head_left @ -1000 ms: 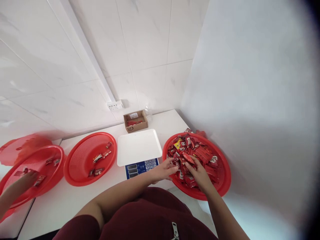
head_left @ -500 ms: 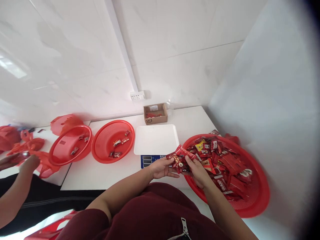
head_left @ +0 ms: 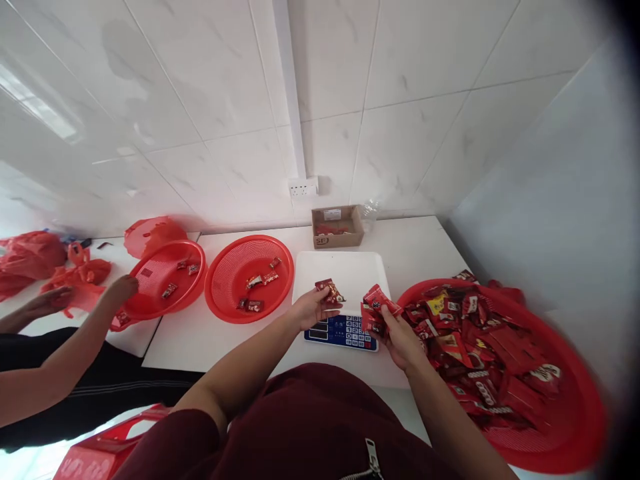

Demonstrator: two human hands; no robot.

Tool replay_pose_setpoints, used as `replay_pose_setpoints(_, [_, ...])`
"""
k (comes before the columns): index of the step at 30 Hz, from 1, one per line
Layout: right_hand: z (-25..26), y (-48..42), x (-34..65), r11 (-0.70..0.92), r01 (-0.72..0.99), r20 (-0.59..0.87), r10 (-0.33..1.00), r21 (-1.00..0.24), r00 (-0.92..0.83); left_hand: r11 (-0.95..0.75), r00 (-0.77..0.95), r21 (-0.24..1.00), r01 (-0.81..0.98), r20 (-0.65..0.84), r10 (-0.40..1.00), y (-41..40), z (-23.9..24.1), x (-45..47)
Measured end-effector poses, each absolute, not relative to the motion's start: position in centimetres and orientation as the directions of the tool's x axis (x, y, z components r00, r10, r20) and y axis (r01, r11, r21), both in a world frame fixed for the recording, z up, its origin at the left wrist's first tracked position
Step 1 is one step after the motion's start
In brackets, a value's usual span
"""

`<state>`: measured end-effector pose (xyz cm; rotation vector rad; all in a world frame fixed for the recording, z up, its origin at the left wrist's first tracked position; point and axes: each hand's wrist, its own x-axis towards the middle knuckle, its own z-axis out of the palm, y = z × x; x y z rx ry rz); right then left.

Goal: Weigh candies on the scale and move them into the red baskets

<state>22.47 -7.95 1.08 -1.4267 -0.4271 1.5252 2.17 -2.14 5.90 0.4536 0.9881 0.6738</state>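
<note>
My left hand [head_left: 311, 309] is closed on a small red snack packet [head_left: 330, 292], held over the near edge of the white scale pan [head_left: 345, 263]. Several red packets [head_left: 375, 308] are gripped in my right hand [head_left: 401, 341], just right of the scale's blue keypad [head_left: 347, 329]. Close by on the right stands a big red basket [head_left: 575, 427], heaped with red packets and a yellow one. A red basket [head_left: 215, 283] with a few packets in it sits left of the scale.
Behind the scale is a cardboard box [head_left: 338, 241] with red packets inside. Farther left, a co-worker's hands [head_left: 123, 290] are beside another red basket [head_left: 165, 248] and red plastic bags [head_left: 83, 273]. A red stool [head_left: 95, 460] stands below the table.
My hands have moved apart, splitting the bunch of packets: the left now holds one over the scale, the right keeps the others. The co-worker's hand has shifted toward a basket. The view has turned slightly left.
</note>
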Motion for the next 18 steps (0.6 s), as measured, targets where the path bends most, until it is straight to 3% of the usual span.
replay_pose_setpoints(3, [1.7,-6.8,21.5,-0.45,-0.427,-0.554,0.818,-0.784,0.154,0.691,0.383,0.675,-0.258,-0.585,0.715,-0.6,6.4,1.7])
replay_pose_setpoints(8, [2.6,-3.2,19.1,-0.41,-0.523,-0.54,0.833,-0.747,0.118,0.746,0.244,0.663,-0.061,-0.715,0.655,-0.9,5.2,0.2])
replay_pose_setpoints(18, [-0.6,-1.6,17.6,-0.443,-0.488,-0.6,0.768,-0.752,0.226,0.806,0.256,0.585,-0.084,-0.769,0.585,-5.4,3.5,-5.5])
